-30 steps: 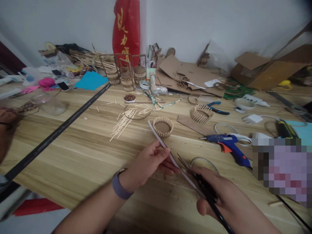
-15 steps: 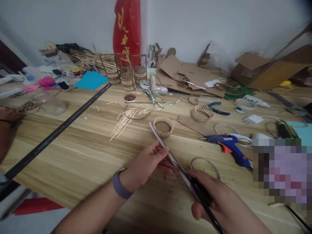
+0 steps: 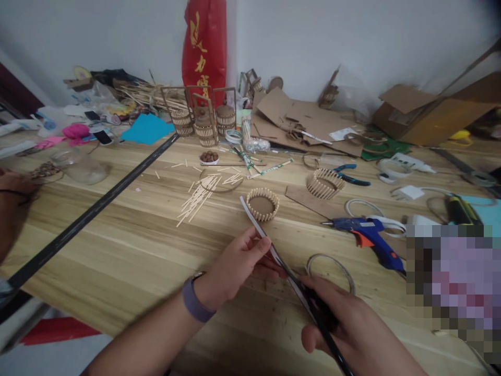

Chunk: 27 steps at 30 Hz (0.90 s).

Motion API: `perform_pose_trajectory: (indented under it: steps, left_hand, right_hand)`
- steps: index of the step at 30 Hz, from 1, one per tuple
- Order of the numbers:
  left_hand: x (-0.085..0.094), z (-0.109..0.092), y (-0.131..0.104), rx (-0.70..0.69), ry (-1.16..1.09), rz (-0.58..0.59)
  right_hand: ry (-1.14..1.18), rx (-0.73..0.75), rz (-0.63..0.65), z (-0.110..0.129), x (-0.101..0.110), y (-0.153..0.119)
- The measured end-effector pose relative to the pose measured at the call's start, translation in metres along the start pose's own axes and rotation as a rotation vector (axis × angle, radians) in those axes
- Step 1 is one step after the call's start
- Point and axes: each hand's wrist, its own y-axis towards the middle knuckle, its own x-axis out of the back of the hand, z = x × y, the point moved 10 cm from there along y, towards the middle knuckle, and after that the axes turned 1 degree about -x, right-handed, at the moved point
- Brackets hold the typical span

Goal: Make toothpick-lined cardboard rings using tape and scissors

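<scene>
red bag (image 3: 204,49) w/ gold chars, blue paper (image 3: 145,129) nr phone (image 3: 103,137), cardbd box (image 3: 430,124) R

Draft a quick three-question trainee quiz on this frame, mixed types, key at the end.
1. True or false: the left hand pinches a thin white strip.

2. Multiple choice. The right hand holds:
A) pliers
B) scissors
C) a glass jar

3. Fill in the blank: the nozzle of the blue hot-glue gun points toward the picture's ____ side.

Key: 1. True. 2. B. 3. Left.
</scene>
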Motion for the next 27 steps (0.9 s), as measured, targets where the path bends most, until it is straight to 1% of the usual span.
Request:
perform_pose_trajectory:
  steps: [2,9,17,22,27]
  left_hand:
    - [0.000,0.000,0.000,0.004,-0.007,-0.008]
    - [-0.002,0.000,-0.001,-0.001,-0.012,0.002]
    - [-0.003,0.000,0.001,-0.003,-0.032,0.008]
    - [-0.003,0.002,0.000,0.016,-0.055,0.014]
    - [-0.008,0.006,-0.001,0.057,-0.086,0.047]
  right_hand:
    - [-0.008,0.004,0.004,-0.001,-0.001,-0.001]
    - [-0.105,0.058,-0.047,-0.001,0.004,-0.002]
    - [-0.139,0.087,-0.037,-0.005,0.001,0.000]
    - [-0.154,0.111,-0.078,-0.005,0.006,0.001]
    - [-0.139,0.124,-0.116,-0.004,0.011,0.004]
